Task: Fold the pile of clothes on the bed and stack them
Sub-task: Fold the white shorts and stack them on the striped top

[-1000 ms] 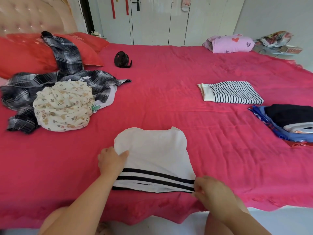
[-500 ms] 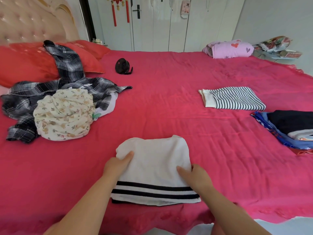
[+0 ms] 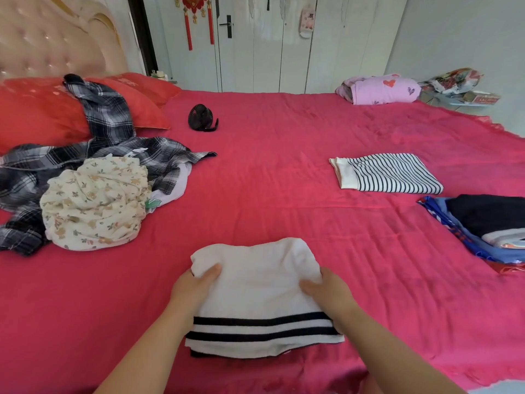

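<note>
The left hand (image 3: 196, 285) and right hand (image 3: 326, 291) each pinch a side edge, thumbs on top. On the bed (image 3: 284, 180), the white garment (image 3: 261, 294) lies directly ahead, centred between the hands. Its length appears to run near to far, with the striped hem nearest. Neither hand is closer. Half a second earlier both hands lay flat nearer the hem; they now hold toward the far corners.

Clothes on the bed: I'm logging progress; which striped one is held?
The white garment with two black bands near its hem: left hand and right hand grip it. The finely striped top lies untouched farther right.
</note>
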### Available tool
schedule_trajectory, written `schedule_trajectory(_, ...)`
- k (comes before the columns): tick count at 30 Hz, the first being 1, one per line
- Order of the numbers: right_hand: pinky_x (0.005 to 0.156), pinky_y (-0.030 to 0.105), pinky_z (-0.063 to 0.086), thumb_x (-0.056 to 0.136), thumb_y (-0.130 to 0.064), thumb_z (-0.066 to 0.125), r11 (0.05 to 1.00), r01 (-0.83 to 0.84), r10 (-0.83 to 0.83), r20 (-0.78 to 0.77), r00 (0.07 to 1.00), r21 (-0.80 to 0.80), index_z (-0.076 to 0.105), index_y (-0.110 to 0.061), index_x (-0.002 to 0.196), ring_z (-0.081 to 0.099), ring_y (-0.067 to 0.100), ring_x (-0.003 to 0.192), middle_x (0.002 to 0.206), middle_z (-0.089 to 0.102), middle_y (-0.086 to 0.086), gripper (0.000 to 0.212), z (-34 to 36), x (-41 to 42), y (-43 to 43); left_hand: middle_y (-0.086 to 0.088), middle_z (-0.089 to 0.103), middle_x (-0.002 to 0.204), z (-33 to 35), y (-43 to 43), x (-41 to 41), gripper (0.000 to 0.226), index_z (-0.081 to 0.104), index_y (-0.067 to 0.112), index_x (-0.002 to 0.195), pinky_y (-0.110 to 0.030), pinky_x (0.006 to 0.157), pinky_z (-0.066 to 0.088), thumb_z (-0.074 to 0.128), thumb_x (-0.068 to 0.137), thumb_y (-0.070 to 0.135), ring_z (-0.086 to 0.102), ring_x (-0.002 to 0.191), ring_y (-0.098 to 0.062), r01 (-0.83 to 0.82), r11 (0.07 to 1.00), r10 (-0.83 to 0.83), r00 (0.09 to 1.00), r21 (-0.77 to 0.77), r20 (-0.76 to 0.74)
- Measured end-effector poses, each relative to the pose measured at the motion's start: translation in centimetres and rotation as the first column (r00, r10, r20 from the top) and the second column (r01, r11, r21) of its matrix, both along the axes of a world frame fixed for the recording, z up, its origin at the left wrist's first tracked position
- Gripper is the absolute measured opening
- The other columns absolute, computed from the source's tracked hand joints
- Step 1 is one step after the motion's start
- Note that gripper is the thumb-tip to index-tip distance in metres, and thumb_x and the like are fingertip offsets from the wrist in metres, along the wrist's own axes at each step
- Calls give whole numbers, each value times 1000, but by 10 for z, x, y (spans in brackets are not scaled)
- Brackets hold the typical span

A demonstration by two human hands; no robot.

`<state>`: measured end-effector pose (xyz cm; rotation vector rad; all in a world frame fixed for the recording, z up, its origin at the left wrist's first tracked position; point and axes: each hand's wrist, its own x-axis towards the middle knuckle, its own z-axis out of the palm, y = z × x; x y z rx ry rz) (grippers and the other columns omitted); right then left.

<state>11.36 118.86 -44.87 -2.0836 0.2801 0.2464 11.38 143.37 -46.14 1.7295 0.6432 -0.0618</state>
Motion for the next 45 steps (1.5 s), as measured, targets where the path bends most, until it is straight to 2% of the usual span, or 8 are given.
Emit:
schedule_trajectory(15,82,34,50,85,-23,59,989,144,-138,157,978,-31,58,-17,109,61,16,90,97,65,-2,25,82,88,-149,-9,65,102,64,-148,118,51,59,7,111,-43,85,51,68,78,45,62,92,-29,108,978,-81,984,-176,158)
schedule_trajectory(21,81,26,39,87,-26,57,963,226,-205,146,968,-148,54,-21,122,54,13,97,107,61,-4,36,66,152,-221,-4,58,91,55,-231,199,53,55,2,112,-31,67,41,65,81,43,55,83,-23,141,988,-132,981,-54,142)
schedule_trajectory(27,67,26,41,85,-26,58,919,326,-261,280,924,-220,58,-19,95,57,12,84,87,62,-7,12,73,242,-292,-9,59,95,70,-307,302,48,54,0,108,-30,58,33,64,83,40,48,79,-22,161,977,-197,937,142,289)
schedule_trajectory(32,74,28,37,83,-26,61,882,415,-299,416,859,-224,55,-17,112,55,19,91,99,60,-1,31,92,328,-341,-18,56,119,94,-361,386,61,44,-1,126,-31,75,38,67,82,35,54,100,-30,86,975,-175,862,203,475)
schedule_trajectory(35,81,32,42,83,-30,59,862,440,-310,426,850,-250,47,-13,126,55,26,101,111,60,4,48,91,374,-361,-16,41,142,95,-383,428,87,12,11,148,-33,94,37,66,84,34,44,125,-32,146,963,-245,825,228,509)
schedule_trajectory(38,100,39,38,86,-42,56,817,374,-263,294,919,-438,18,-18,146,44,32,125,140,41,14,75,69,405,-372,-17,13,154,64,-399,454,93,-9,28,148,-38,104,31,59,86,44,32,135,-34,283,856,-435,846,433,307)
schedule_trajectory(41,108,54,25,93,-48,41,718,250,-127,231,965,-650,11,-40,146,21,31,140,154,18,0,62,23,418,-369,-8,-14,156,12,-414,457,72,1,40,147,-46,110,23,40,89,58,7,142,-34,432,558,-632,774,708,27)
schedule_trajectory(45,109,55,17,94,-55,16,603,137,-17,159,987,-786,21,-46,141,12,27,141,155,10,-11,48,-30,425,-364,-3,-2,158,-32,-420,460,61,11,39,146,-48,112,15,22,90,60,8,142,-29,438,455,-649,759,775,-49)
